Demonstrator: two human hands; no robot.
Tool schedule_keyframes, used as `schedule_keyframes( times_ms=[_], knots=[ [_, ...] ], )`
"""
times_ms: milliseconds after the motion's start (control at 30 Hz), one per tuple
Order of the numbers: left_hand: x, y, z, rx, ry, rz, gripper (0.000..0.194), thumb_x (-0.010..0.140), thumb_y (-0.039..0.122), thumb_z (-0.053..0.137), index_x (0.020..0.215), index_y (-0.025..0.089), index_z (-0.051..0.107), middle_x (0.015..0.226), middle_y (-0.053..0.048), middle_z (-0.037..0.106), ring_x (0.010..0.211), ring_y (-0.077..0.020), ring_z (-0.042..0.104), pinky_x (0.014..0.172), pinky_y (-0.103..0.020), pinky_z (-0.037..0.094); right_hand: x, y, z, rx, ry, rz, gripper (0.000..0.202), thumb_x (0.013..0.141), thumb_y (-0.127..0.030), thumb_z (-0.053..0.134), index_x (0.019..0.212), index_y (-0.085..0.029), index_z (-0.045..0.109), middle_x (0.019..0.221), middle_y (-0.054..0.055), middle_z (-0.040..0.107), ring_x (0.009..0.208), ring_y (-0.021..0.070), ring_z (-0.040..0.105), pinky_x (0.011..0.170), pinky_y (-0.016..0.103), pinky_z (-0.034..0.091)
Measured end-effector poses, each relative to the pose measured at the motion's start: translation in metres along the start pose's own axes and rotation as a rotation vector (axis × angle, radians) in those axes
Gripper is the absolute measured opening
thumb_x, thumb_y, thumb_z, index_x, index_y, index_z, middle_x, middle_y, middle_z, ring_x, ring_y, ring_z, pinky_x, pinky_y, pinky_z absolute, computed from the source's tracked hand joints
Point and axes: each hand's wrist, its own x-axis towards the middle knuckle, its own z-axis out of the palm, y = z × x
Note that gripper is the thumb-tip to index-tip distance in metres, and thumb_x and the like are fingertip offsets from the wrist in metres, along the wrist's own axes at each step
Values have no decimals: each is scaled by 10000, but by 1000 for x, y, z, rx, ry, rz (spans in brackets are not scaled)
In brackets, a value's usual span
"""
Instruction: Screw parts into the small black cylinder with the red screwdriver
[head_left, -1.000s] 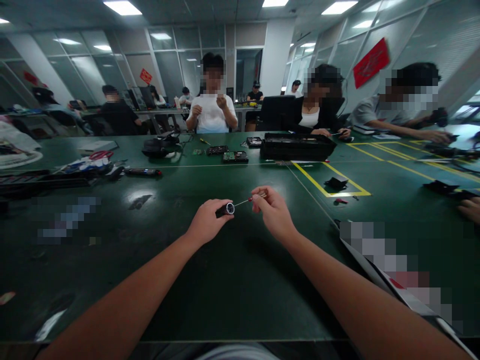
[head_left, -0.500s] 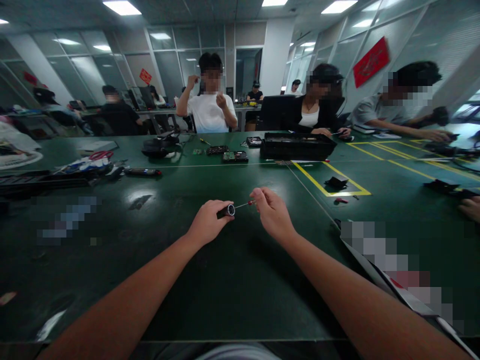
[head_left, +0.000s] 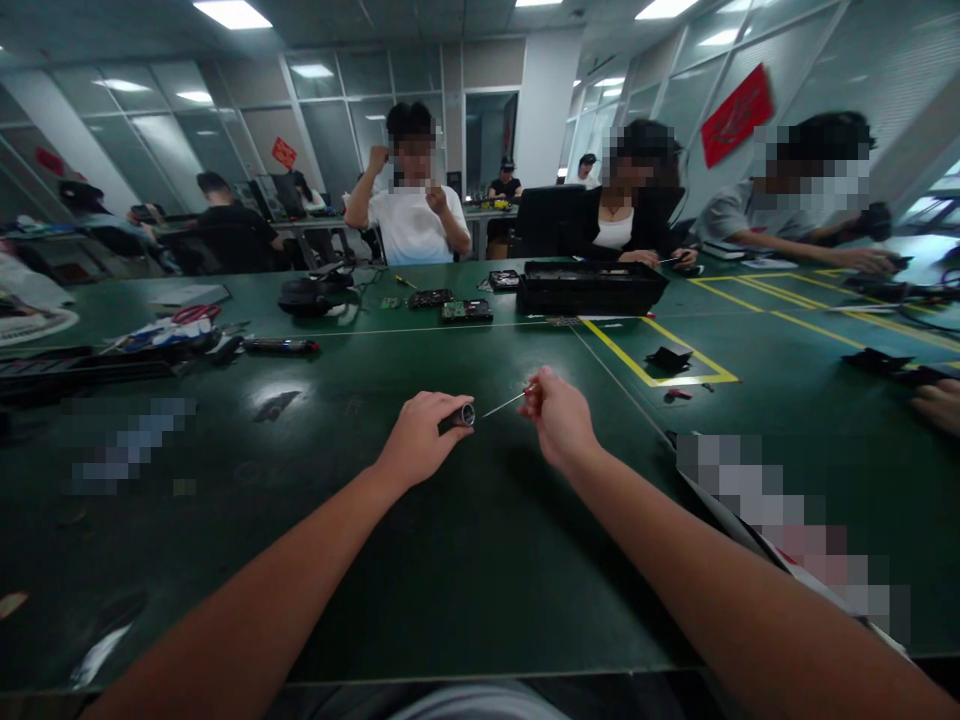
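Observation:
Near the middle of the green table [head_left: 420,590], my left hand [head_left: 421,437] is closed around a dark cylinder [head_left: 466,414] whose round, light-rimmed end faces right. My right hand [head_left: 556,415] pinches the red handle of a thin screwdriver [head_left: 505,404]. Its metal shaft points left and slightly down, and the tip is a small distance from the cylinder's end, not touching it. The inside of the cylinder is too small to make out.
Circuit boards [head_left: 466,311] and a long black casing [head_left: 592,289] lie across the table. A dark pen-like tool [head_left: 281,346] and red scissors [head_left: 196,314] are at left. A black part [head_left: 669,359] sits inside yellow tape. Several people sit around.
My right hand has moved right with the screwdriver, so its tip now stands apart from the cylinder's end. My left hand still holds the cylinder, nearly in place.

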Motion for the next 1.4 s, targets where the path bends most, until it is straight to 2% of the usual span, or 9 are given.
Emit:
schedule_keyframes(
  times_ms=[67,333,533,667,767,900,1000,1133,1400],
  knots=[
    [1,-2,2,9,-20,-37,379,913,256,698,1288,259,643,1204,-52,686,1134,-251,569,1020,-475,439,1,0,-2,-62,43,-96,264,916,-458,545,768,-240,562,700,1,561,593,152,518,615,322,500],
    [0,-1,4,13,-24,-123,415,903,308,713,1308,264,633,1133,-45,688,1078,-252,579,994,-441,451,-17,-11,0,-412,-37,-386,249,971,-444,476,938,-225,589,827,35,648,765,189,609,725,349,487],
    [-1,1,-3,-169,60,-217,439,955,316,586,1386,249,539,1267,-68,627,1147,-237,579,1017,-402,446,-23,-14,0,-513,-91,-469,276,951,-418,552,1087,-196,644,932,69,689,798,205,619,714,347,476],
    [-1,-6,-9,-373,90,-303,379,975,387,479,1315,222,510,1134,-66,637,990,-215,608,891,-370,484,-24,-14,0,-530,-113,-489,281,960,-420,544,1084,-198,665,916,64,699,777,202,620,681,336,464],
    [3,-3,-15,-331,25,-340,372,942,479,528,1199,211,551,990,-49,638,856,-209,598,774,-344,475,-25,-15,0,-525,-111,-481,275,958,-424,545,1070,-206,669,908,60,703,770,201,622,674,333,458],
    [13,10,-21,-77,-198,-262,370,900,562,590,966,204,656,948,-65,662,848,-236,606,741,-347,458,-25,-16,0,-517,-117,-491,276,965,-426,530,1082,-215,665,927,61,705,786,205,628,690,338,467],
    [21,14,-18,73,-323,-167,308,913,491,598,1013,214,687,1021,-76,682,919,-253,628,774,-349,468,-25,-15,0,-516,-112,-491,278,966,-423,530,1092,-211,659,940,65,704,795,205,630,699,341,473],
    [26,12,-6,245,-371,-95,339,924,410,591,1203,233,666,1124,-101,682,991,-284,641,807,-362,486,-23,-13,0,-505,-110,-498,274,963,-434,535,1084,-224,662,935,57,706,793,204,634,706,343,480],
    [24,7,-7,213,-444,-97,188,886,357,622,981,222,713,970,-80,699,864,-248,646,728,-323,464,-23,-13,1,-500,-120,-490,261,963,-422,539,1069,-214,656,936,59,706,804,204,637,734,349,486]
  ],
)
